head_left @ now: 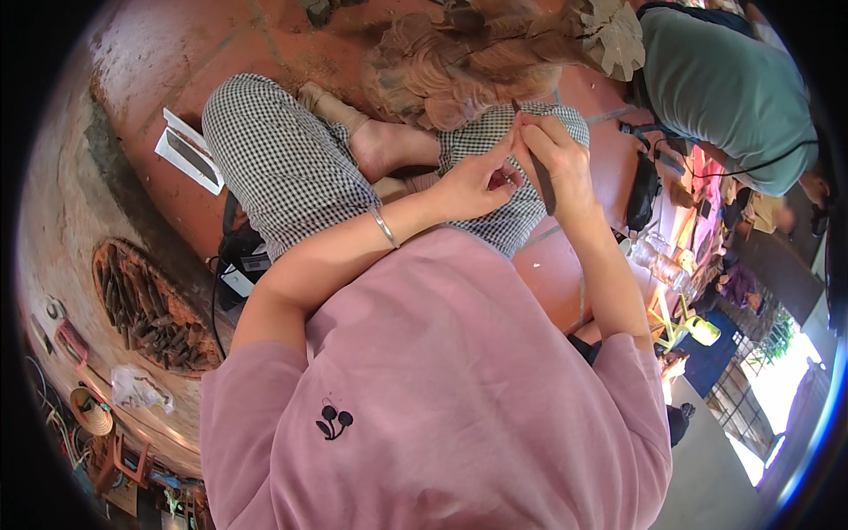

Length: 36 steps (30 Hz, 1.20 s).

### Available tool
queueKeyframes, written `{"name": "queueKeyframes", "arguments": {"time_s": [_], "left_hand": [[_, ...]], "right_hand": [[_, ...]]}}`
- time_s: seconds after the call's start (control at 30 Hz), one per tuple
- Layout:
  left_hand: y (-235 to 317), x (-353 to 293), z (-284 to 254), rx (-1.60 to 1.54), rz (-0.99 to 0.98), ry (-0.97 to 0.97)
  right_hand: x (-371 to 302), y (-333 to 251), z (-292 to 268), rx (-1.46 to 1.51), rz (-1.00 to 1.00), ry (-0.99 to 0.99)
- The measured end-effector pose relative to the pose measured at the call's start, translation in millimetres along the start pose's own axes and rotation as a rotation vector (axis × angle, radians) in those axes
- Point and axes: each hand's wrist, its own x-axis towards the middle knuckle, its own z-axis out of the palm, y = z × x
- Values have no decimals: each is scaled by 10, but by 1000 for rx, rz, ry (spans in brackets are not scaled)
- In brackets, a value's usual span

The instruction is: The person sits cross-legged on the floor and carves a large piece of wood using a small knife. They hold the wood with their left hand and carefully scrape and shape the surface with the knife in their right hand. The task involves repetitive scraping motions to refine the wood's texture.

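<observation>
My right hand (558, 159) is closed round a slender dark carving chisel (544, 184), its thin tip showing just past my fingers. Against those fingers, by the tip, press the thumb and forefinger of my left hand (481, 184). The other left fingers are curled in; what they hold, if anything, is hidden. Both hands are above my checked trouser leg. Just beyond them lies a large carved piece of reddish-brown wood (424, 75) with swirling grooves, and its pale, jagged end (612, 40) reaches to the right.
A round basket (99, 281) of dark tools rests on a ledge to my left. By my knee stands an open white box (181, 159). At right a person in a green shirt (729, 93) bends over; a clear bottle (658, 261) stands nearby on the tiled floor (163, 62).
</observation>
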Motion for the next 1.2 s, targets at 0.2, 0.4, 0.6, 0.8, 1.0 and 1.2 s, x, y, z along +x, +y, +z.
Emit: {"name": "queueKeyframes", "arguments": {"time_s": [0.2,0.4,0.6,0.8,1.0,1.2], "left_hand": [[15,23,-86,92,-17,59],[-41,59,-145,130,157,87],[894,246,-421,514,318,383],[1909,1080,-602,1132,1024,-30],[2312,1456,-501,1591,764,-664],[2277,1482,-599,1657,698,-626]], "right_hand": [[83,12,37,58,-25,-39],[70,-65,93,100,-24,69],[-295,-33,101,242,152,382],[-732,-201,753,1212,744,576],[-931,-196,1154,1717,906,633],[-863,-136,1252,1677,832,624]]}}
